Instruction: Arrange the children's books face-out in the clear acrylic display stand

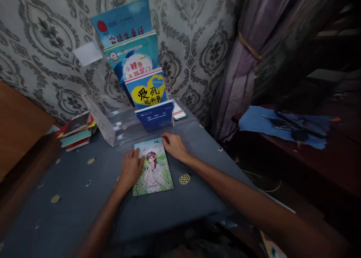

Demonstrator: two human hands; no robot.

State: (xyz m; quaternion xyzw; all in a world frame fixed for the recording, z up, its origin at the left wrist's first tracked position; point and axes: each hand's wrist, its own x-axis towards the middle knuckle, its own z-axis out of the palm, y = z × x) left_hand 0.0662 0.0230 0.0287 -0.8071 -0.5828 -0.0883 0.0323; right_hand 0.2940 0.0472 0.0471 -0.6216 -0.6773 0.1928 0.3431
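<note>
A thin paperback book [153,171], with a drawn figure and green plants on its cover, lies flat on the cloth-covered table [197,198]. Along its left edge rests my left hand [131,167], fingers stretched out and the thumb over the cover. At the top right corner, my right hand [174,146] has its fingers bent and pressed together on the book's edge. Just beyond stands a clear stepped rack [105,128] with books upright in tiers; the dark blue book [155,117] is at the front, below a blue book with a yellow heart [148,90].
Left of the rack is a stack of books [77,130]. Two taller books, a teal one [115,58] and a blue one [124,19], rise at the back against the patterned wall. A purple curtain [234,70] hangs right, near a blue cloth [259,126] with tools on it.
</note>
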